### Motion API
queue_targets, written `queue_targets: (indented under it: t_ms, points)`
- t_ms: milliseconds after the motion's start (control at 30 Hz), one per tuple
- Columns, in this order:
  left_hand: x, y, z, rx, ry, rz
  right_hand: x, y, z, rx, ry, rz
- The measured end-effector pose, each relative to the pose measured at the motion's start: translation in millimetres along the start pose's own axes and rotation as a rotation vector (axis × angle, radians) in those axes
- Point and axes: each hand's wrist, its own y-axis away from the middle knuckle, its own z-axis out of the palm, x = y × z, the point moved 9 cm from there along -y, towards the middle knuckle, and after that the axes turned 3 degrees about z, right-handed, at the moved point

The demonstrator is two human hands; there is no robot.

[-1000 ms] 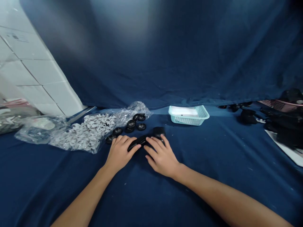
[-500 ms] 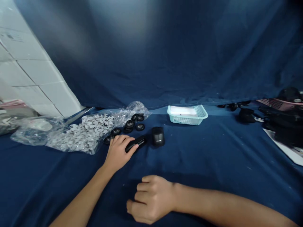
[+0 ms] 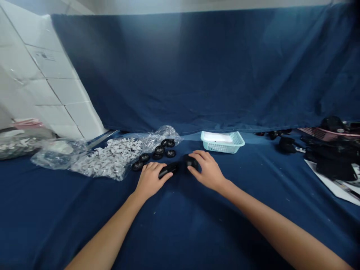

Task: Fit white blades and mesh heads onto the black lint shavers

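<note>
My left hand (image 3: 151, 179) is closed around a long, rounded black object (image 3: 170, 169), with the thumb along its near side. Just right of it, my right hand (image 3: 207, 170) has its fingers and thumb around a small black boxy piece (image 3: 191, 161). Most of that piece is covered by the fingers, and both objects seem to rest on the dark blue cloth (image 3: 180, 225). Several round black wheel-like parts (image 3: 159, 150) lie beyond my left hand, some overlapping.
Left of the wheels, a clear plastic bag (image 3: 107, 159) spills many small grey-white pieces. A pale turquoise basket (image 3: 223, 147) with something white inside stands behind my right hand. Far right are black items (image 3: 334, 167), white sheets and a pink basket (image 3: 323, 134). A blue cloth hangs behind.
My right hand has moved forward from the near cloth, where it was a loose fist, onto the black boxy piece. My left hand keeps hold of the long object. The view has tilted up.
</note>
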Motion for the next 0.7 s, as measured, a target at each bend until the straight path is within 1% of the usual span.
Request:
queue_targets:
  t_ms: [33,100,200,300,400,500,600,700]
  points:
    - [0,0,0.6,-0.009,-0.006,-0.002,9,-4,4,-0.013,0.006,0.029]
    - [1,1,2.6,-0.035,-0.006,-0.021,19,-5,19,-0.055,0.009,0.061]
    - [0,4,6.7,-0.097,0.035,-0.084,26,-2,44,-0.099,-0.004,0.121]
    - [-1,6,6.1,-0.136,0.063,-0.13,29,0,57,-0.092,-0.039,0.191]
    - [-9,10,2.7,-0.17,0.102,-0.174,28,0,63,-0.079,-0.087,0.216]
    - [-29,17,-0.1,-0.201,0.157,-0.272,26,2,67,-0.053,-0.13,0.214]
    - [-46,23,1.2,-0.236,0.208,-0.368,28,6,68,-0.017,-0.167,0.219]
    - [-49,24,5.4,-0.272,0.286,-0.393,32,9,69,0.009,-0.197,0.226]
